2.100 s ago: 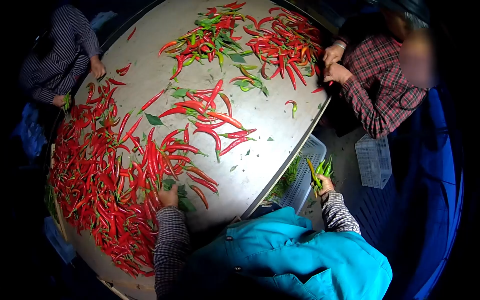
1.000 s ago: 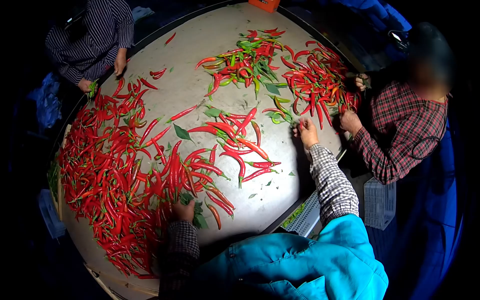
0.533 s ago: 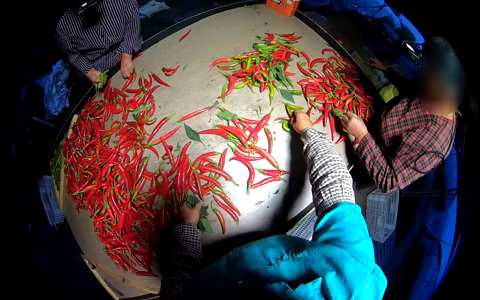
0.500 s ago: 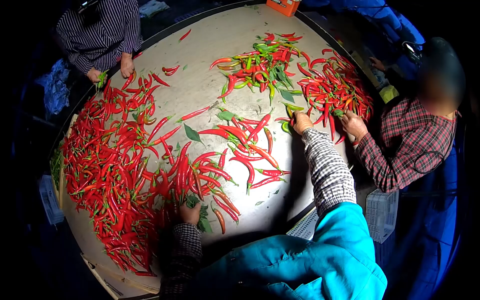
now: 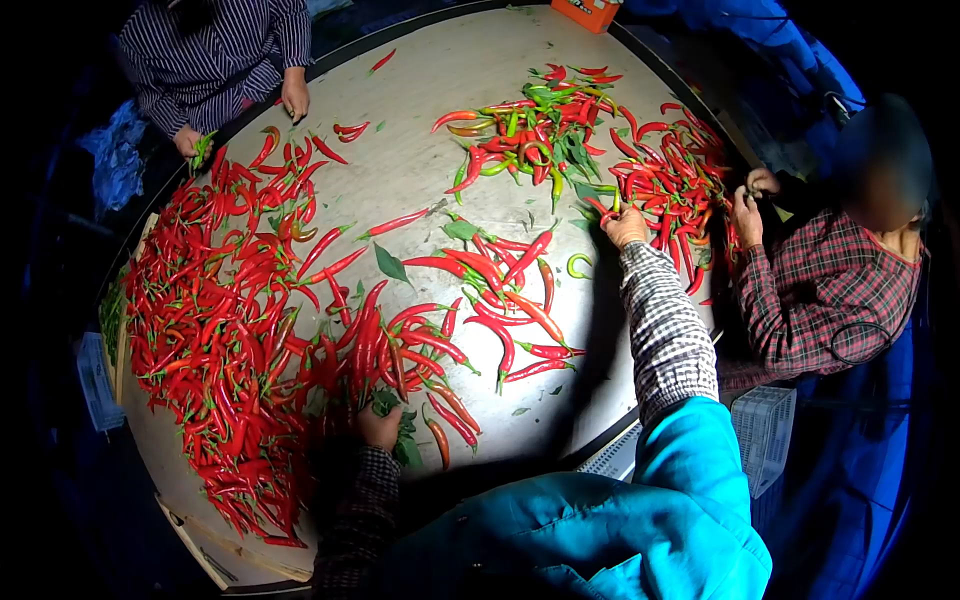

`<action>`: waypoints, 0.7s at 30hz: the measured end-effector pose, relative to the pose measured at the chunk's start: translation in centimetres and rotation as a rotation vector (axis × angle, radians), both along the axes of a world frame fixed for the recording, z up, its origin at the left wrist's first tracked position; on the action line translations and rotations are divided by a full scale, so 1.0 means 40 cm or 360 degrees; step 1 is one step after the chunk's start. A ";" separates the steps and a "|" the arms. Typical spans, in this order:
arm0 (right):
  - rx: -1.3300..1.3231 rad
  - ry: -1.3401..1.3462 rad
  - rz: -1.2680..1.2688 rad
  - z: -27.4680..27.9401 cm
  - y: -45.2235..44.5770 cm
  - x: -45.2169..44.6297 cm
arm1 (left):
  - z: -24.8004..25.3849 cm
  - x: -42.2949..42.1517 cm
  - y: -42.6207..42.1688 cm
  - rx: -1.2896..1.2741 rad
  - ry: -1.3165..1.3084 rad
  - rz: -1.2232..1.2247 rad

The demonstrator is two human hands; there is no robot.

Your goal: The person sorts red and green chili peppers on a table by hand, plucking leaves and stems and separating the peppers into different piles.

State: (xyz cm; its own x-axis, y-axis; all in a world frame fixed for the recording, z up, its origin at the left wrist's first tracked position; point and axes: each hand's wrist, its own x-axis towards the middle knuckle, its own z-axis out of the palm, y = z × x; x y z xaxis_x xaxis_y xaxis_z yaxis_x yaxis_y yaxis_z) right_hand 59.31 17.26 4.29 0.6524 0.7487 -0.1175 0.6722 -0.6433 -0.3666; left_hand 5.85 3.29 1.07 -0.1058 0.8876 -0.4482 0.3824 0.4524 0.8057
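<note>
My left hand (image 5: 380, 428) is closed at the near edge of the big heap of red chili peppers (image 5: 230, 330). Dark green leaves (image 5: 406, 446) stick out of its grip. My right hand (image 5: 627, 228) reaches across the table with its fingers pinched on a red chili pepper (image 5: 599, 207), beside the right-hand chili pile (image 5: 665, 190). A curled green chili (image 5: 578, 265) lies by itself just below that hand. Between my hands is a loose group of red chilies (image 5: 500, 280). Farther off sits a mixed pile of red and green chilies (image 5: 540, 135) with leaves.
At the far left a co-worker in a striped top (image 5: 215, 75) holds something green over the table edge. Another in a plaid shirt (image 5: 820, 290) works at the right. An orange box (image 5: 587, 12) stands at the back; a plastic crate (image 5: 763, 430) is below right.
My right hand has moved slightly up and right, leaving the curled green chili on the table. My left hand stays put. The plaid-shirted co-worker's hands have come together, away from the pile.
</note>
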 end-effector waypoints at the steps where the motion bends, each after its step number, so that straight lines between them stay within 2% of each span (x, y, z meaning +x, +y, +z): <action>1: -0.0002 0.0003 0.0009 0.031 0.001 -0.039 | -0.005 -0.002 -0.001 -0.0002 0.0003 0.0009; 3: -0.0306 -0.0234 0.0054 0.051 0.006 -0.076 | -0.012 -0.004 -0.001 0.0064 0.0022 -0.0049; 4: -0.0371 -0.0161 -0.0025 0.046 0.015 -0.083 | -0.011 -0.004 0.000 0.0063 0.0023 -0.0043; 9: -0.0477 -0.0447 0.0182 0.042 0.015 -0.087 | -0.005 0.001 -0.002 0.0046 0.0063 0.0012; 11: -0.0377 -0.0465 0.0156 0.032 0.012 -0.071 | -0.020 -0.009 -0.004 0.0089 0.0073 -0.0042; 12: -0.0356 -0.0217 0.0116 0.051 0.007 -0.063 | -0.030 -0.015 -0.005 0.0121 0.0087 -0.0098; 15: 0.0019 -0.0193 0.0227 0.080 -0.045 -0.080 | -0.056 -0.021 -0.006 0.0121 0.0020 -0.0084; 16: 0.0211 0.0253 0.0308 0.025 -0.062 -0.039 | -0.057 -0.022 -0.008 0.0122 0.0013 -0.0085; 17: 0.0458 0.0928 0.0211 -0.018 -0.072 -0.024 | -0.056 -0.022 -0.007 0.0108 0.0005 -0.0083; 19: 0.0316 0.1635 -0.0071 0.119 -0.126 -0.109 | -0.044 -0.019 -0.002 0.0105 -0.0007 -0.0080; 21: 0.0510 0.2118 -0.0072 0.149 -0.179 -0.169 | -0.016 -0.017 -0.001 0.0222 0.0078 -0.0182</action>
